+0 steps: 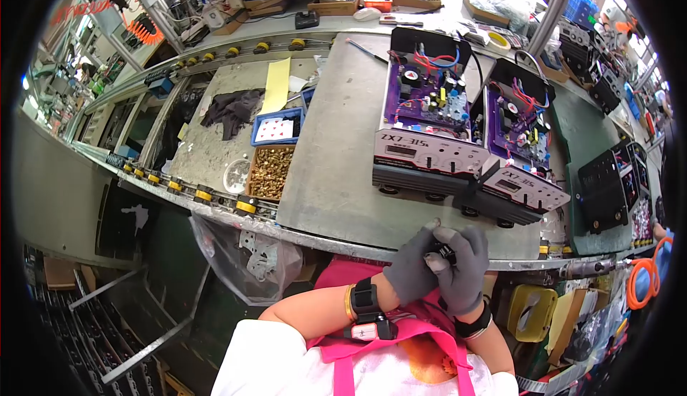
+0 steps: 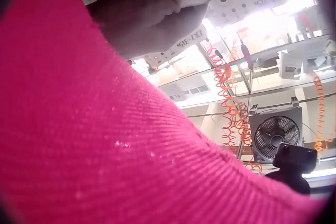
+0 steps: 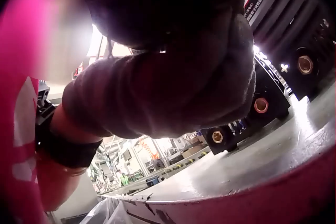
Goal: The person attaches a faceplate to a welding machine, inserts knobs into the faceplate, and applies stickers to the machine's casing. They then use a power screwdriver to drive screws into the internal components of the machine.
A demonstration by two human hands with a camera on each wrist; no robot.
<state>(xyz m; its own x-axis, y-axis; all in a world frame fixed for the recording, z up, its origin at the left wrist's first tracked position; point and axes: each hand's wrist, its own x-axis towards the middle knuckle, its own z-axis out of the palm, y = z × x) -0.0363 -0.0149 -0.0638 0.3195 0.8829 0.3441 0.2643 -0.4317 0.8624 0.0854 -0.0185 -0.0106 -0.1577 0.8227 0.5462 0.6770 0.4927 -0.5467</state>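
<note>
Factory shelving and cluttered benches surround a grey work surface (image 1: 336, 145). At its near edge the left hand (image 1: 409, 271) and right hand (image 1: 465, 274), both in grey gloves, are pressed together over a pink apron (image 1: 372, 271). Their fingers are curled in tight around a small black part (image 1: 446, 252), which is pinched between the two hands just in front of the person's chest. Most of the part is hidden by the gloves.

Just beyond the hands stand two opened machines with purple circuit boards. The left machine (image 1: 429, 149) touches the right machine (image 1: 515, 174). Further left lie a tray of brass screws (image 1: 270, 172) and a blue tray (image 1: 278, 128). A clear plastic bag (image 1: 247, 253) hangs below the table edge.
</note>
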